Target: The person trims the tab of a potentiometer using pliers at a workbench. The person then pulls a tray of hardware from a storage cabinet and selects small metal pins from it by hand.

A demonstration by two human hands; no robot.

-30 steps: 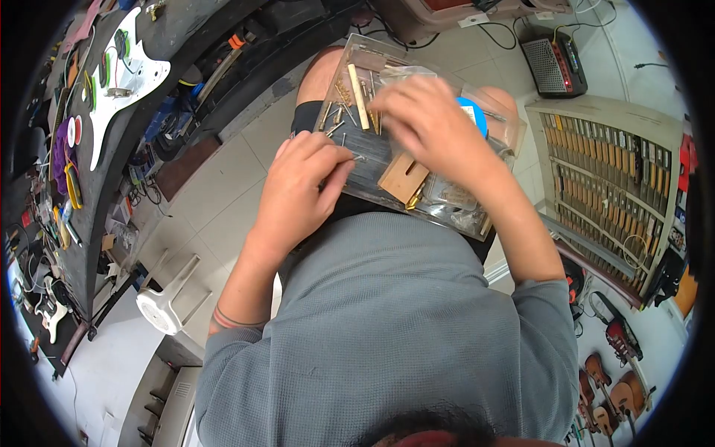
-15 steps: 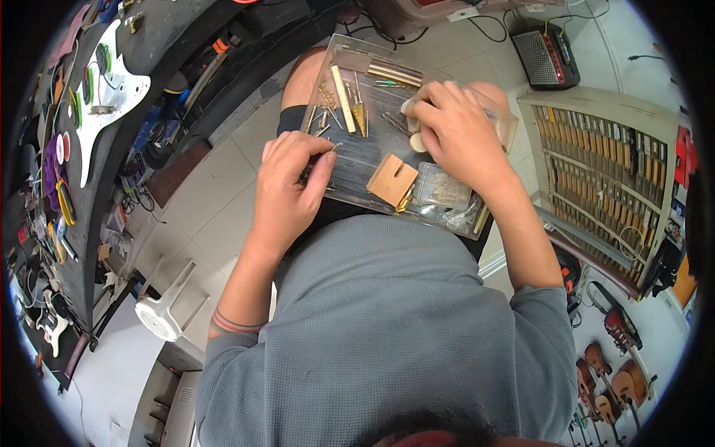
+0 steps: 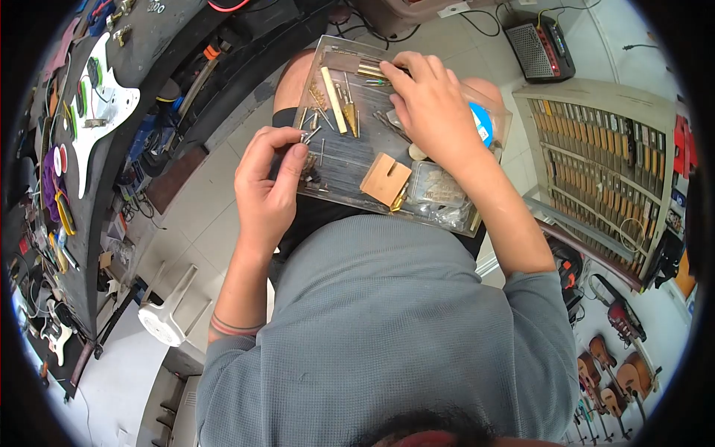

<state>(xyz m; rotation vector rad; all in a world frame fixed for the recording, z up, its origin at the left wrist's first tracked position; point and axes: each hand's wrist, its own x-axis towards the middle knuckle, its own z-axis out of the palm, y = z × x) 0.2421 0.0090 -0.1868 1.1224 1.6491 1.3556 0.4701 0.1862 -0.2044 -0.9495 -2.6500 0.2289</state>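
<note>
A shallow clear plastic tray [image 3: 316,82] lies across the lap. My left hand [image 3: 267,179] is at its left edge, thumb and forefinger nearly together at a small metal bit [image 3: 313,135]. My right hand [image 3: 436,112] reaches over the far right part, fingers apart and fingertips by several brass-coloured rods [image 3: 371,68]. Between the hands lie a pale wooden stick [image 3: 334,97], a stepped gold drill bit [image 3: 349,115] and thin bits. Nearer are a slotted wooden block [image 3: 386,180] and a small clear box [image 3: 438,184]. A blue round label [image 3: 481,124] shows beside my right wrist.
A dark workbench [image 3: 171,45] on the left carries a white guitar pickguard [image 3: 100,112] and tools. A white stool [image 3: 160,320] stands beneath it. On the right are an amplifier [image 3: 538,48] and a rack of files [image 3: 596,156]; small guitars [image 3: 633,376] hang farther back.
My left hand has drawn left to the tray's edge. My right hand has moved up and left to the brass rods, uncovering the blue label. The tray has shifted slightly left.
</note>
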